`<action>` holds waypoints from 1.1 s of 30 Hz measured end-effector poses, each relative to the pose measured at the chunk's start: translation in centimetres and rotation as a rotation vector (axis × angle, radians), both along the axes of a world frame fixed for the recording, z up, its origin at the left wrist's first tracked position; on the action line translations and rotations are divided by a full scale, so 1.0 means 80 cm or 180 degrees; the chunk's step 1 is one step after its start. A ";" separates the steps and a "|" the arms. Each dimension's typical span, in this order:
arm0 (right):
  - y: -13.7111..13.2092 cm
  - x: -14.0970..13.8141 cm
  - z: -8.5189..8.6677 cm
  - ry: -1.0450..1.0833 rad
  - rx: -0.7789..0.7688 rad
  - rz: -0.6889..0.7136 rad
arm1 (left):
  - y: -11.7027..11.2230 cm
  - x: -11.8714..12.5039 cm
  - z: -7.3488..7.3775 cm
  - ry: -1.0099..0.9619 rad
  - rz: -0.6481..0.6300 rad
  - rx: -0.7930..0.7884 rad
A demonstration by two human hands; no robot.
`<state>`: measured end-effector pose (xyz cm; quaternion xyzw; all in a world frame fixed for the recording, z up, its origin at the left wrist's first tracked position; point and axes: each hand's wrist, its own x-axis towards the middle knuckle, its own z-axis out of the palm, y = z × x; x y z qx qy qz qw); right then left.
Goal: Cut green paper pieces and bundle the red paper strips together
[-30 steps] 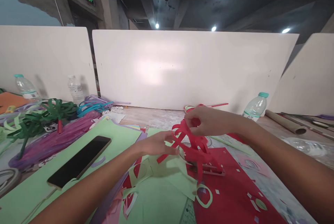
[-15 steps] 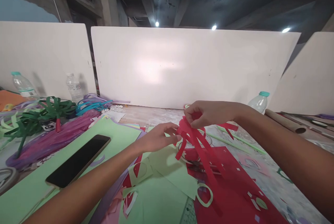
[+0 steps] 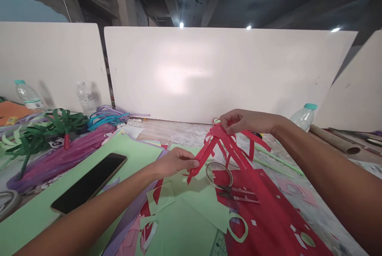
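Note:
A bunch of red paper strips (image 3: 219, 130), joined at the top, hangs from my right hand (image 3: 238, 121), whose thumb and fingers pinch the joined end. Its strips fan out and droop over the table. One strip on the left side is pinched near its lower end by my left hand (image 3: 179, 162), pulling it outward. Below the strips lie a roll of tape (image 3: 219, 174) and a pair of thread snips (image 3: 238, 194), the snips resting on red paper (image 3: 268, 216). Light green paper (image 3: 188, 216) spreads under my left hand.
A black phone (image 3: 89, 182) lies on green sheets at left. Green fringed paper pieces (image 3: 64, 122) sit beyond it. Plastic bottles (image 3: 85, 98) stand along the white partition (image 3: 179, 73). A cardboard tube (image 3: 334, 138) lies at right, and a cut green ring (image 3: 238, 227) is in front.
My right hand has raised the red strips slightly. My left hand has moved down and a little left, and now grips one strip. The roll of tape and snips show more fully.

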<state>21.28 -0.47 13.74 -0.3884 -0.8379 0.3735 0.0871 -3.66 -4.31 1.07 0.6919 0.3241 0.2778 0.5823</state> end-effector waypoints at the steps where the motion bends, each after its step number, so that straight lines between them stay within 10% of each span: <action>1: 0.005 0.001 -0.003 -0.0049 0.0045 0.0002 | -0.003 -0.003 0.000 0.0034 -0.0005 0.0054; 7: 0.043 -0.021 -0.019 -0.0336 0.0433 -0.0087 | -0.026 0.000 0.007 -0.0472 0.0329 -0.0495; 13: 0.016 -0.060 -0.050 0.0605 0.2022 -0.0728 | -0.038 0.015 -0.001 -0.1489 0.1287 -0.1028; 22: -0.116 -0.067 -0.120 0.1342 0.0766 -0.0916 | -0.061 0.021 -0.001 -0.1007 0.1194 -0.0586; 33: -0.123 -0.064 -0.177 0.1463 0.1016 -0.0940 | -0.067 0.017 -0.017 -0.1081 0.1158 -0.0896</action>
